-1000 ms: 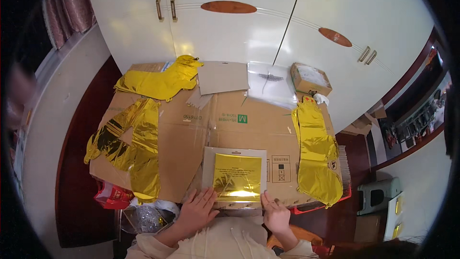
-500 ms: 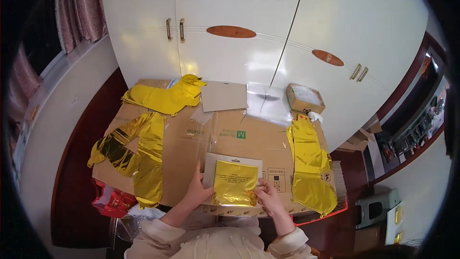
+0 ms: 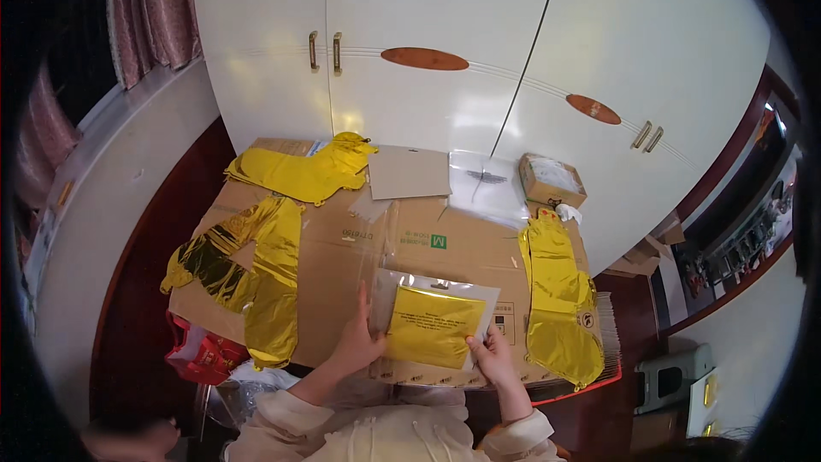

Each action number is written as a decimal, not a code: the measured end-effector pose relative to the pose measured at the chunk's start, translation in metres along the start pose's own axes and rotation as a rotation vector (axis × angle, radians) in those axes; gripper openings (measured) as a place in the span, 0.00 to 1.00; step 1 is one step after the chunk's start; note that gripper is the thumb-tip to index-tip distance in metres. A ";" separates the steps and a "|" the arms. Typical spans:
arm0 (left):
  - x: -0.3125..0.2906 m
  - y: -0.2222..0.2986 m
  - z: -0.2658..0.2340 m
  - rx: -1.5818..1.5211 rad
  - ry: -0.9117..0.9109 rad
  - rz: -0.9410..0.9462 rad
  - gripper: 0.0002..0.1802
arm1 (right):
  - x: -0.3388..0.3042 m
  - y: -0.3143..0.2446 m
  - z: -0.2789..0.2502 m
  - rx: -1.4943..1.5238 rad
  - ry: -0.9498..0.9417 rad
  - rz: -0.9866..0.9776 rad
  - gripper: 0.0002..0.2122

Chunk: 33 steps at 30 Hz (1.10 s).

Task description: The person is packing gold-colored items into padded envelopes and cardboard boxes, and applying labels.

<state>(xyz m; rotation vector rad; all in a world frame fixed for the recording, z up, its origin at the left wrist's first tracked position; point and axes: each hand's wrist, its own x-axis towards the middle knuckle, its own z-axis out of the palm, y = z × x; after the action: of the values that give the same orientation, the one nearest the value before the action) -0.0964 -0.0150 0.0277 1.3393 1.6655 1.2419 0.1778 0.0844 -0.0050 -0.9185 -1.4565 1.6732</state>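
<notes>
A flat packet (image 3: pixel 436 325) with a folded gold foil balloon inside lies tilted in front of me. It has a clear sleeve, a pale backing card and a hanging slot at the top. My right hand (image 3: pixel 496 358) grips its lower right edge, thumb on the front. My left hand (image 3: pixel 355 340) is at its left edge, thumb against the sleeve and index finger pointing away from me. Its other fingers are partly hidden. Underneath is a cardboard sheet (image 3: pixel 329 316). Unfolded gold foil balloons lie around: one far left (image 3: pixel 286 173), one near left (image 3: pixel 272 278), one right (image 3: pixel 556 299).
Along the far edge are a grey card (image 3: pixel 410 173), clear plastic sleeves (image 3: pixel 487 184) and a small open box (image 3: pixel 552 180). White cabinets (image 3: pixel 428 0) stand behind. A red bag (image 3: pixel 201 355) is at the near left, a grey stool (image 3: pixel 674 376) at right.
The packet has turned slightly clockwise and shifted right. My right hand's thumb has moved onto its front. A blurred skin-coloured shape has appeared at the lower left. The whole view has shifted slightly.
</notes>
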 end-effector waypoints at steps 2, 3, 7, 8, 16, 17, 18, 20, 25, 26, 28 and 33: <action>0.001 0.002 -0.002 0.044 0.004 0.024 0.56 | 0.002 -0.007 0.002 0.044 0.019 -0.053 0.16; 0.001 0.003 -0.002 0.049 0.006 0.032 0.55 | 0.004 -0.008 0.003 0.044 0.038 -0.077 0.17; 0.002 -0.033 0.006 0.330 0.148 0.233 0.50 | 0.005 -0.009 0.009 0.047 0.004 -0.137 0.14; 0.003 -0.026 0.006 0.304 0.130 0.162 0.49 | 0.004 -0.008 0.010 0.036 0.015 -0.148 0.14; -0.001 0.002 0.004 0.305 0.073 -0.136 0.41 | -0.001 -0.015 0.015 -0.025 0.056 -0.178 0.14; 0.001 -0.002 0.001 0.227 0.057 -0.032 0.38 | 0.000 -0.016 0.011 -0.027 0.040 -0.175 0.14; 0.003 -0.008 -0.004 0.148 0.040 0.071 0.35 | 0.000 -0.017 0.002 -0.029 0.024 -0.171 0.14; 0.006 -0.020 -0.013 -0.017 0.022 0.175 0.29 | -0.001 -0.026 -0.004 -0.063 0.004 -0.171 0.15; 0.003 0.019 -0.028 -0.282 -0.068 0.354 0.24 | -0.002 -0.023 -0.021 -0.616 0.090 -0.465 0.20; 0.004 0.019 -0.028 -0.315 -0.086 0.406 0.24 | -0.001 -0.029 -0.015 -0.566 0.086 -0.479 0.21; 0.006 0.015 -0.025 -0.383 -0.134 0.506 0.24 | -0.005 -0.052 0.006 -0.466 0.085 -0.499 0.22; 0.005 0.022 -0.024 -0.402 -0.185 0.476 0.23 | -0.007 -0.069 0.016 -0.472 0.006 -0.451 0.17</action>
<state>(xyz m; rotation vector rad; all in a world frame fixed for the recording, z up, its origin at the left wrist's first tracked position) -0.1118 -0.0157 0.0570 1.5781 0.9274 1.5623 0.1721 0.0772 0.0654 -0.7525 -1.9283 1.0165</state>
